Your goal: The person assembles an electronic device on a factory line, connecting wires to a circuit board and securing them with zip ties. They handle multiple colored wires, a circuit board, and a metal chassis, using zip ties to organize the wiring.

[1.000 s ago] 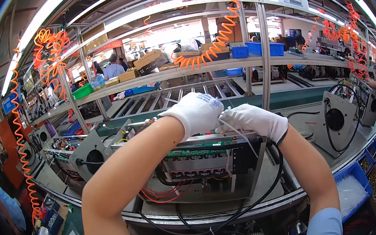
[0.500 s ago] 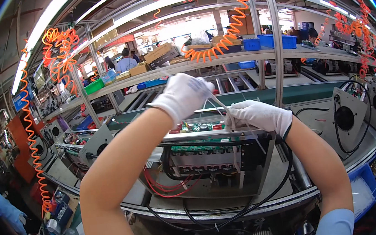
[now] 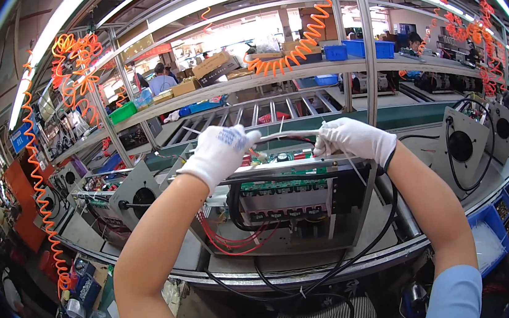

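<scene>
A light grey cable (image 3: 289,135) runs between my two white-gloved hands, above an open metal chassis (image 3: 288,245) with green circuit boards (image 3: 282,184) inside. My left hand (image 3: 220,153) is closed on the cable's left end, over the chassis' rear left. On the other end, the fingers of my right hand (image 3: 355,140) are pinched together. A thin white strip (image 3: 356,167) hangs down below the right hand, and other thin strips stick up near both hands. Red wires (image 3: 225,236) and black cables loop out of the chassis.
Similar units with round fans stand at the left (image 3: 138,199) and right (image 3: 461,146). Blue parts bins (image 3: 490,246) line the front right. Orange coiled hoses (image 3: 37,182) hang around the bench. A shelf (image 3: 247,88) with boxes crosses behind; people are beyond it.
My left hand has moved down and left, away from the right hand. The cable between them now lies nearly level. My right hand has shifted slightly right and up.
</scene>
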The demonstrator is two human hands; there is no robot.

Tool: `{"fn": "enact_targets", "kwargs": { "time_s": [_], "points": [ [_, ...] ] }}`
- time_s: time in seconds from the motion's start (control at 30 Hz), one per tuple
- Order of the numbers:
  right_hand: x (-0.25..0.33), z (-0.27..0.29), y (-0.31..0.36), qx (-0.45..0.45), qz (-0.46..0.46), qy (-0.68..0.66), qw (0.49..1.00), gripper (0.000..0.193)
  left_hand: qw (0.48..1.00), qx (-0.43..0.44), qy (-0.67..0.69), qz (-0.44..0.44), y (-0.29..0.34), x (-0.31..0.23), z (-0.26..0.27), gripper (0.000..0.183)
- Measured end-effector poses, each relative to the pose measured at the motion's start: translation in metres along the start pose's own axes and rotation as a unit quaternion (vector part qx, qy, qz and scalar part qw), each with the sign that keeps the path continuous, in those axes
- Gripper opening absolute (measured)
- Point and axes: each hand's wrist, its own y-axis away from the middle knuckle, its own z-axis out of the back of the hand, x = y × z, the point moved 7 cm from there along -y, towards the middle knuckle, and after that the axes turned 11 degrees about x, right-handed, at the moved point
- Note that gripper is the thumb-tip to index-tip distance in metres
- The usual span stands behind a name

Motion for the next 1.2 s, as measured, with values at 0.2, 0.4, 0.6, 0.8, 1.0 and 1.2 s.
{"fn": "enact_targets", "kwargs": {
  "time_s": [0.2, 0.4, 0.6, 0.8, 1.0, 1.2],
  "points": [
    [0.011, -0.025, -0.009, 0.031, -0.005, 0.045, 0.998, 0.030, 0.987, -0.121, -0.104, -0.009, 0.034, 0.032, -0.041, 0.037],
    [0.022, -0.034, -0.002, 0.067, 0.053, 0.156, 0.984, 0.031, 0.996, -0.061, -0.065, -0.012, 0.049, 0.028, -0.055, 0.038],
    [0.006, -0.038, -0.009, 0.118, -0.021, 0.149, 0.982, 0.040, 0.998, 0.035, -0.040, 0.022, 0.055, 0.039, -0.063, 0.047],
    [0.003, -0.034, -0.010, 0.106, -0.032, 0.156, 0.982, 0.044, 0.981, -0.058, 0.134, 0.127, 0.084, 0.055, -0.027, 0.038],
    [0.017, -0.043, -0.016, 0.119, 0.045, 0.213, 0.969, 0.036, 0.957, -0.163, 0.240, 0.017, 0.030, -0.043, 0.007, 0.029],
    [0.006, -0.030, -0.001, 0.080, 0.009, 0.150, 0.985, 0.034, 0.930, -0.078, 0.354, 0.058, -0.014, -0.084, -0.008, 0.025]
  ]
}}
